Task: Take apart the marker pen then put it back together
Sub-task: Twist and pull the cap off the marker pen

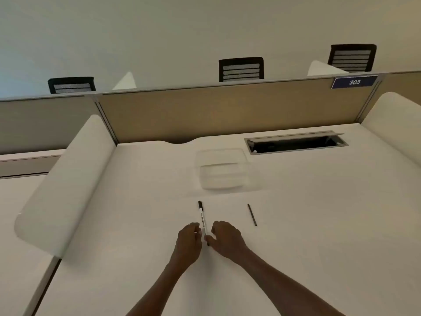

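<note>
Your left hand (190, 236) and right hand (224, 234) both pinch the marker pen (203, 221) lying between them; a thin dark rod (252, 214) lies apart, beyond your right hand.

Bare tabletop (319, 224) lies open toward both side edges; a thin black rod (252, 214) lies mid-tabletop, a clear tray (224, 172) farther back, an open cable hatch (296, 143) near the rear edge.

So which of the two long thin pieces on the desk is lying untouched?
The thin dark rod, lying alone to the right. The white-barrelled marker pen has the left hand and right hand at its near end.
</note>
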